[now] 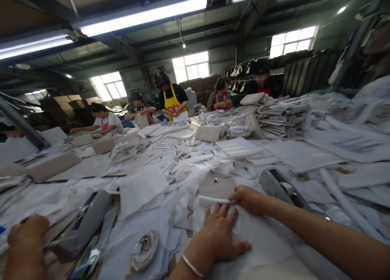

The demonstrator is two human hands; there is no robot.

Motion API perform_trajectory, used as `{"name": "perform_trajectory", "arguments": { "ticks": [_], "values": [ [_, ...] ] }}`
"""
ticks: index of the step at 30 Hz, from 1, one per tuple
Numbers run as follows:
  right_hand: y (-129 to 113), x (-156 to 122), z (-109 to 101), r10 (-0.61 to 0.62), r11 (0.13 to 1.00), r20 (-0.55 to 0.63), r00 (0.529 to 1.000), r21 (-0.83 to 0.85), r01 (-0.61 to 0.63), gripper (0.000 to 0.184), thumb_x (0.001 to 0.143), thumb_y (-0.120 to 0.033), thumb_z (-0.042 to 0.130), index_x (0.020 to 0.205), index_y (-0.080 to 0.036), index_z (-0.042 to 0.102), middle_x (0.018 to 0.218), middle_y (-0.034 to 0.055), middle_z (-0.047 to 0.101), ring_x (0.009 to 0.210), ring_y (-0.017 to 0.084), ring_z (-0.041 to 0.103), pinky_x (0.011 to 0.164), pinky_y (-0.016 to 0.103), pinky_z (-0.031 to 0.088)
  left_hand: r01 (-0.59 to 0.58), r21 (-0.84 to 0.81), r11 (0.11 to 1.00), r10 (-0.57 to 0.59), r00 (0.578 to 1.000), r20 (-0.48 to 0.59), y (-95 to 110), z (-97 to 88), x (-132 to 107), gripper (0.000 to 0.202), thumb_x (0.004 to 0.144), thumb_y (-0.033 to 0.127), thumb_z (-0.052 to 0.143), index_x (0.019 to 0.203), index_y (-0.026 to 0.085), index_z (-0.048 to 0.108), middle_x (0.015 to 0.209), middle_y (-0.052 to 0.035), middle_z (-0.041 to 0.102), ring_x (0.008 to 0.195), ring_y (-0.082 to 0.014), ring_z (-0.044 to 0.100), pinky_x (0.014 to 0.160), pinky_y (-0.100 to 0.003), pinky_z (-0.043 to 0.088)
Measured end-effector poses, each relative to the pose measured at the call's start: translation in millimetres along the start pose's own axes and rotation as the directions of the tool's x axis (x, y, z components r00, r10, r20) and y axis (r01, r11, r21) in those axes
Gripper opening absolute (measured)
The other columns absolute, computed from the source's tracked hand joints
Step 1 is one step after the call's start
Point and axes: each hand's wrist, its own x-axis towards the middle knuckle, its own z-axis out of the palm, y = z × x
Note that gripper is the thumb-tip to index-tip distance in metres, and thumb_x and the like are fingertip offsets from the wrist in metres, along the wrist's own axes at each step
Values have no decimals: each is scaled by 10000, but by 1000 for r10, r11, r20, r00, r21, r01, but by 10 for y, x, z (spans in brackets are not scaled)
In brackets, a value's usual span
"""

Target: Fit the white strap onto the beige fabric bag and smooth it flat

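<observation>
My left hand (pixel 215 233), with a silver bangle at the wrist, lies flat with its fingers spread on a translucent white wrapping sheet (pixel 262 239). Just beyond it, my right hand (pixel 248 198) has its fingers closed on the right end of a thin white strip (pixel 213 199). The strip runs across a light beige bag (pixel 210 187) with a small gold clasp, partly covered by the wrapping. To the right of my right hand stands a grey tape dispenser (pixel 282 186). A coiled pale strap (pixel 145 249) with metal hardware rests left of my left hand.
A co-worker's hand (pixel 29 231) is at the left edge, beside another grey tape dispenser (pixel 85 223). White paper sheets (pixel 143 186) and scraps cover the table. Stacked beige pieces (pixel 280 115) stand at the back right. Several people work across the table, one in a yellow apron (pixel 173 99).
</observation>
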Motion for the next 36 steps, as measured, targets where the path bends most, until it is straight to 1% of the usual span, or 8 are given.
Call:
{"name": "perform_trajectory", "arguments": {
  "ticks": [6,12,16,19,22,27,31,36],
  "values": [
    [-44,-38,1,-6,997,-26,1000,-71,4,244,825,-236,554,882,-235,791,842,65,656,784,218,585,684,291,384,35,29,999,-34,999,-27,70,-33,-30,967,724,856,491,1494,277,401,1540,-168,364,1415,-425,308,1186,-635,179],
    [-80,-39,-36,-69,990,-24,997,-128,66,226,831,-261,589,935,-225,787,873,101,662,872,272,578,766,350,396,74,66,995,-73,997,-29,78,3,-36,961,745,854,457,1511,280,374,1639,-140,222,1495,-407,168,1214,-597,110],
    [-41,-49,-1,-93,989,-20,995,-115,90,210,826,-245,593,918,-217,780,861,90,662,842,254,582,764,342,408,60,57,997,-59,998,-5,45,39,-27,982,754,851,451,1535,268,326,1653,-145,172,1522,-395,72,1220,-613,61],
    [9,-78,10,-105,992,-12,994,-68,104,225,840,-188,556,903,-206,771,882,72,671,799,213,602,739,306,432,57,48,997,-57,998,4,36,37,-24,993,760,850,447,1538,245,324,1647,-164,181,1510,-411,130,1222,-615,52],
    [69,-56,-71,-135,991,9,991,-8,135,231,867,-148,534,851,-196,760,972,58,698,883,182,638,817,263,464,51,31,998,-51,999,-1,44,4,-31,982,761,852,446,1525,243,351,1633,-186,212,1498,-425,170,1218,-626,70],
    [74,328,-282,-69,998,12,998,-3,69,229,951,-150,508,1046,-160,716,1169,94,684,1078,195,629,989,333,466,38,-38,999,-38,999,-5,64,-57,-53,965,771,845,449,1526,253,346,1632,-173,226,1505,-421,139,1225,-618,62],
    [-81,800,-217,56,997,81,995,-60,-51,227,956,-313,617,1109,-150,655,1167,77,669,1063,229,638,943,462,523,50,-74,996,-50,999,-3,59,-81,-73,962,764,837,479,1523,257,354,1642,-165,197,1515,-414,82,1228,-614,34],
    [-236,1125,-149,259,962,74,963,-105,-251,303,942,-372,638,1155,-156,634,1189,84,650,1051,234,639,913,462,544,39,-110,993,-39,999,2,43,-105,-93,977,769,842,469,1532,247,338,1641,-180,185,1517,-412,60,1222,-624,35]
  ]
}}
